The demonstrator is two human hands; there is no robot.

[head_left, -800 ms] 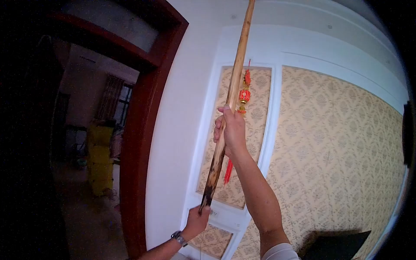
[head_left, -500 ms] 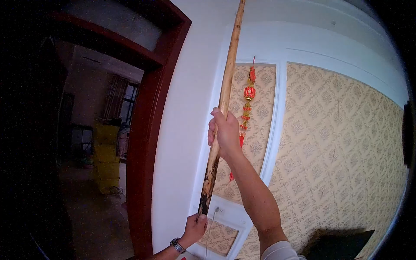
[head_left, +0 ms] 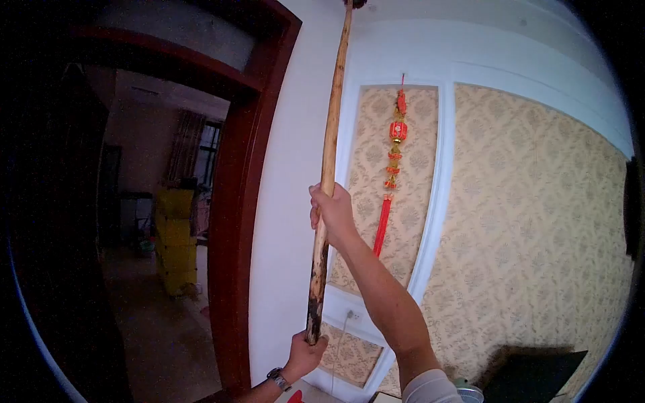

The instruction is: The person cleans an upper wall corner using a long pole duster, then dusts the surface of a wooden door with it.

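Note:
A long wooden pole runs from the lower middle to the top edge, leaning slightly right. Its lower end is blackened and patchy. At the very top, a dark bristly-looking piece is partly cut off by the frame. My right hand wraps around the pole at mid-height, thumb along its near side. Lower down, my left hand, with a metal watch on the wrist, grips the charred bottom end.
A red hanging lantern ornament with a tassel hangs on the patterned wall panel. A dark red door frame borders a dim room with stacked yellow boxes. A plugged socket, a black panel and part of a fan are low down.
The pole and both hands have shifted left in view, the right hand a little lower. The pole stands more upright, and its dark top piece now shows. Both hands keep their grip.

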